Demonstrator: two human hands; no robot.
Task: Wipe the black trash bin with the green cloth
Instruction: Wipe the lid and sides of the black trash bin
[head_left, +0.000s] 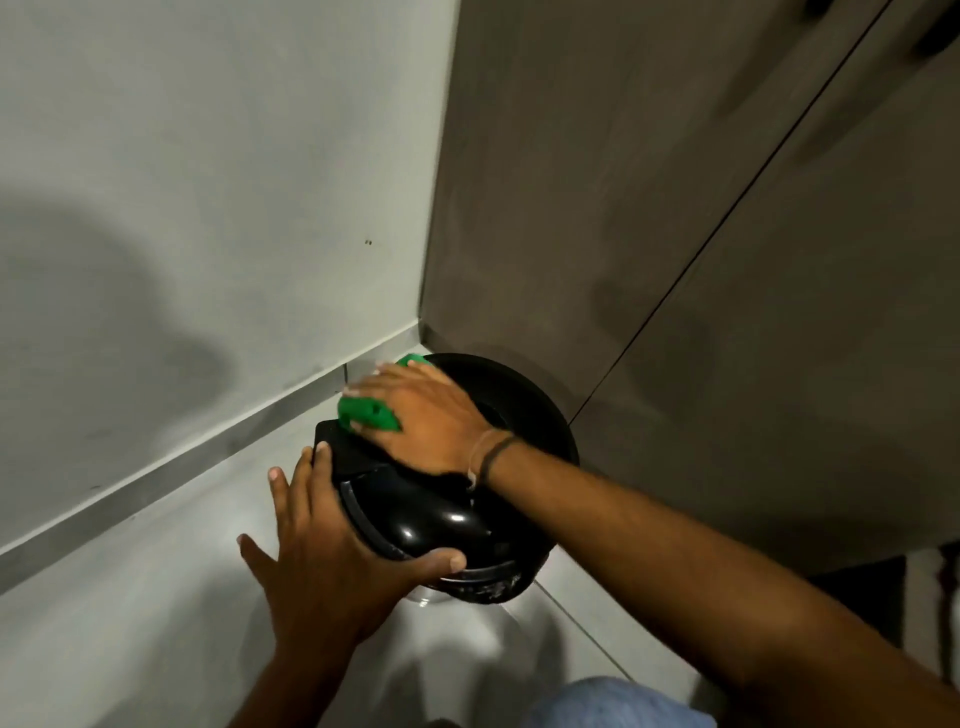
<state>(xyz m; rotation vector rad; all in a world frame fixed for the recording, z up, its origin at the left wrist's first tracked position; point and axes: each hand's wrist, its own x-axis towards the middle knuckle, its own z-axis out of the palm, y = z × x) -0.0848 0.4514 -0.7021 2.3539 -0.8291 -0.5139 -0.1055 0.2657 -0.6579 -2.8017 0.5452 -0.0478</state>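
A glossy black trash bin (452, 525) stands on the floor in a corner, seen from above, with its round lid on top. My left hand (327, 561) grips the bin's near left side, thumb hooked over the lid's front edge. My right hand (421, 410) lies flat across the far left part of the lid and presses a green cloth (366, 410) against it. The cloth shows at my fingertips and beyond my knuckles; the rest of it is hidden under the palm. A dark band circles my right wrist.
A pale wall (208, 208) with a grey skirting strip (182, 462) runs along the left. Dark brown cabinet doors (675, 260) close the right side, right behind the bin. Light grey floor tiles (130, 623) lie in front. My knee in blue fabric (618, 701) shows at the bottom.
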